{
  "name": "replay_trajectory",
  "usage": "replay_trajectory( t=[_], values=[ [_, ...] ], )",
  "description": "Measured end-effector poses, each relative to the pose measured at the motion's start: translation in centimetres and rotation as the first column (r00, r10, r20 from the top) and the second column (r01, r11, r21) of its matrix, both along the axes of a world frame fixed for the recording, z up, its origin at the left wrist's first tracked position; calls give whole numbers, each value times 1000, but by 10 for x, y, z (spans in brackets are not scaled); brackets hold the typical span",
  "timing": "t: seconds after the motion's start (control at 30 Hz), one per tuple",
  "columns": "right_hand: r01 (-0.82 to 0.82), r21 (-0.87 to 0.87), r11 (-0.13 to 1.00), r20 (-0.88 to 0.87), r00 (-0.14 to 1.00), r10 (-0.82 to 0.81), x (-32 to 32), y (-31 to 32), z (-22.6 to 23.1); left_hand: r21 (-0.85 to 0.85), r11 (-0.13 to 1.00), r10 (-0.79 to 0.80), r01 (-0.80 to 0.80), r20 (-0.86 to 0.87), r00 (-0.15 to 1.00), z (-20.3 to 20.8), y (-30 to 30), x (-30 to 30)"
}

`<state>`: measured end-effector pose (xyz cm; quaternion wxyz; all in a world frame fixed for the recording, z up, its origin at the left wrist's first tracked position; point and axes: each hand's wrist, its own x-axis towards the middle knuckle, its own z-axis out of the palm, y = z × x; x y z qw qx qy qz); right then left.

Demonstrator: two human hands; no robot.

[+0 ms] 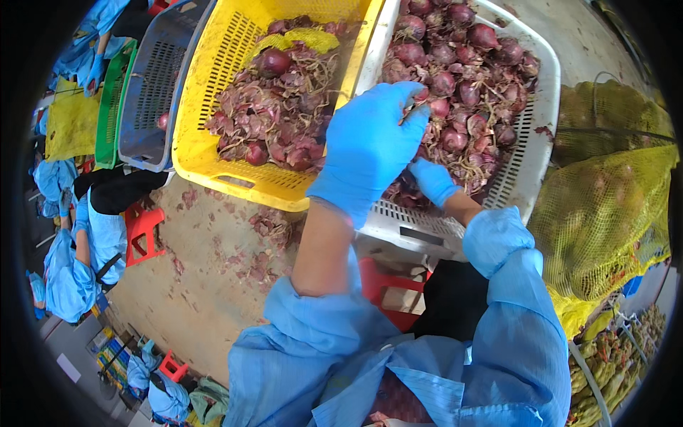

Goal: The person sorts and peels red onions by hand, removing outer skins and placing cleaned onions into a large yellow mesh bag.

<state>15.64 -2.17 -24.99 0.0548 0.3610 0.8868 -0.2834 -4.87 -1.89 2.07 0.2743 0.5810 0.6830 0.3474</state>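
Note:
My left hand (pixel 373 146), in a blue glove, is over the left rim of a white crate (pixel 546 107) heaped with red onions (pixel 453 140). Its thumb and fingers curl inward, and whatever lies in its grasp is hidden. Lower down, my right hand (pixel 432 183), also gloved in blue, reaches into the crate's near side. Its fingers are bent closed, with their tips out of sight among the onions and dry roots. To the left, a yellow crate (pixel 252 186) holds loose papery skins (pixel 263 107), roots, a few onions and a piece of yellow netting (pixel 306 39).
Yellow mesh sacks (pixel 597 220) of onions stand close on the right. Beyond the yellow crate are a blue-grey crate (pixel 146 92) and a green crate (pixel 114 107). Co-workers in blue smocks (pixel 71 270) are at left, near a red stool (pixel 144 235). Onion skins litter the floor (pixel 206 285).

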Motion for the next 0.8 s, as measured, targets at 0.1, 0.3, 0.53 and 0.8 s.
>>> replay_trajectory(
  t=[0.1, 0.3, 0.53, 0.8],
  values=[
    [-139, -173, 975, 456, 866, 204, 79, 7, 0, -15, 1000, -2, 2, 28, 1000, 6, 1, -1],
    [5, -123, 992, 196, 980, 19, 51, 3, 42, -33, 999, 30, -26, 106, 994, 1, 4, -2],
    [-187, -34, 982, 303, 934, 189, 23, -17, 28, 12, 999, -33, 32, 65, 997, -12, 8, 6],
    [-14, -53, 998, 461, 887, 37, 112, -50, -6, 36, 996, -87, 87, -4, 996, -14, 7, 9]
  ],
)
